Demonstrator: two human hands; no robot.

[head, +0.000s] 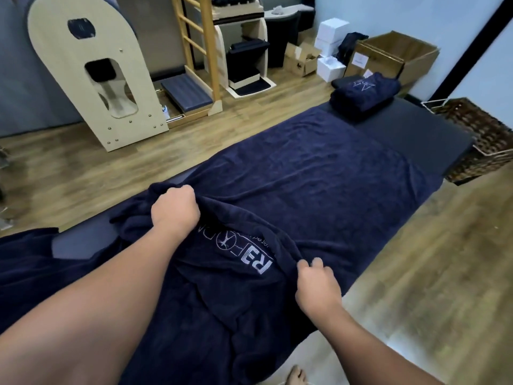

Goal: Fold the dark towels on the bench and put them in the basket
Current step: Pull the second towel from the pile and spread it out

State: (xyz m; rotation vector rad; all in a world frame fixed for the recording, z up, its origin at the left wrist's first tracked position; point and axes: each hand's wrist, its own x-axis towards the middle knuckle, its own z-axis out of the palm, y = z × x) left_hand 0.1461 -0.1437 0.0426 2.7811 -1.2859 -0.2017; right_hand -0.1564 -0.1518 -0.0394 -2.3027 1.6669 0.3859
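A large navy towel (319, 173) with a white logo lies spread along the dark bench (422, 129). My left hand (175, 209) grips a bunched near corner of it at the bench's left side. My right hand (316, 284) pinches the same near edge at the bench's right side, and the cloth is rumpled between my hands. A stack of folded navy towels (363, 93) sits at the far end of the bench. A dark wicker basket (483, 140) stands on the floor at the bench's far right corner. More navy cloth (25, 270) lies at the near left.
Wooden exercise equipment (91, 70) and a ladder frame (200, 48) stand on the wood floor to the left. Cardboard boxes (394, 54) and white boxes (333, 31) are against the far wall. A bare foot (297, 376) shows at the bottom edge.
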